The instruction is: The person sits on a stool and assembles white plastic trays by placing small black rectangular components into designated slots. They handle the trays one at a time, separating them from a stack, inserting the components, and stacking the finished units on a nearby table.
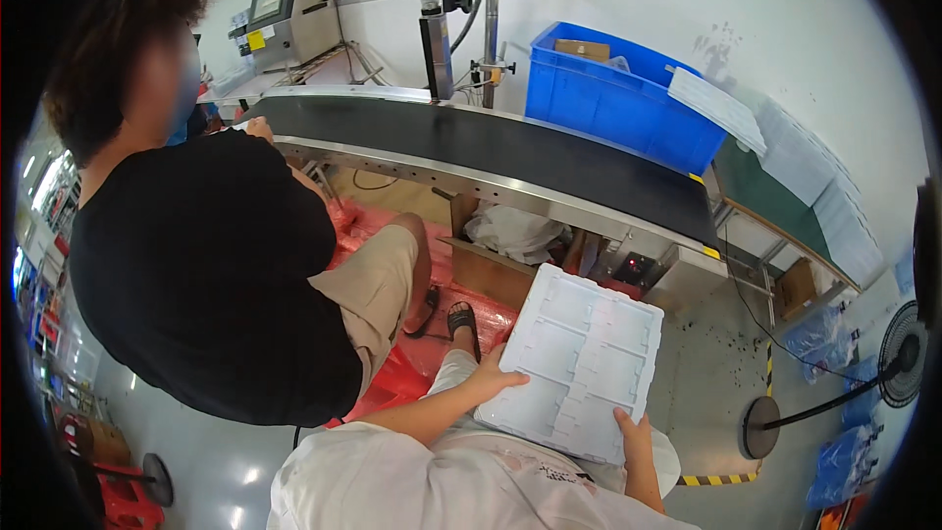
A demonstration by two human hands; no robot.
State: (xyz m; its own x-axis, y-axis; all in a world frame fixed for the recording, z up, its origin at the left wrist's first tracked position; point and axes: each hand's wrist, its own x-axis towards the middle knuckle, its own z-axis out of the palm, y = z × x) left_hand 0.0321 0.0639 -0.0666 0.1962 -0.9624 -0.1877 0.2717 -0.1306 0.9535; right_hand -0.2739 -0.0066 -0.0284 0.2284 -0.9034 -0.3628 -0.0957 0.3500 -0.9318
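Note:
A white moulded plastic tray with several shallow rectangular compartments rests tilted over my lap. It looks thick at the edge, so it may be a stack; I cannot tell how many. My left hand grips its left edge, thumb on top and fingers hidden beneath. At the lower right edge my right hand holds it the same way, thumb over the rim. Inside the compartments I make out no parts.
Ahead runs a black conveyor belt. A co-worker in a black shirt sits to my left. Behind the belt stands a blue bin; white tray stacks are at its right. An open carton lies under the belt, a fan at right.

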